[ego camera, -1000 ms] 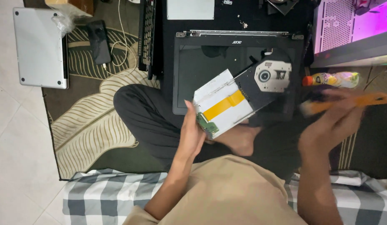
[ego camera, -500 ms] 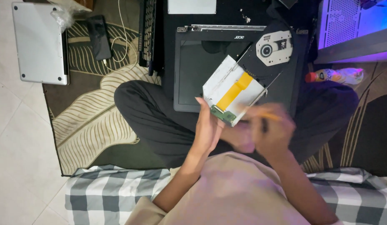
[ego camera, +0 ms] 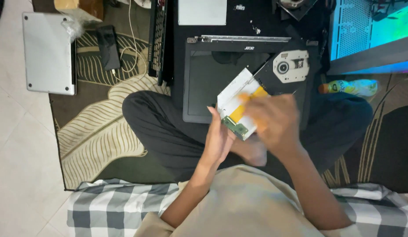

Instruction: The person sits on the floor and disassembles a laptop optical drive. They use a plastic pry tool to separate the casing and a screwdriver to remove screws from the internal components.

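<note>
My left hand [ego camera: 217,140] grips the lower edge of a flat white metal drive casing [ego camera: 234,97] with a yellow strip and a green circuit board at its lower end. I hold it tilted above my crossed legs. My right hand [ego camera: 274,123] is blurred and lies over the casing's right side, closed on an orange-handled tool [ego camera: 245,98] whose end shows as an orange streak against the casing. Behind them lies an opened black laptop base [ego camera: 208,83] with a disc drive tray [ego camera: 292,66] on its right part.
A silver laptop cover [ego camera: 48,52], a black phone-like block [ego camera: 108,46] and a loose keyboard [ego camera: 158,39] lie at the left. A small bottle [ego camera: 349,86] and a lit computer case [ego camera: 371,30] are at the right. A leaf-patterned rug [ego camera: 94,131] covers the floor; a checked cloth [ego camera: 111,206] lies near me.
My right hand came in from the right with the orange tool and now covers the casing's right side. My left hand kept holding the casing in about the same place.
</note>
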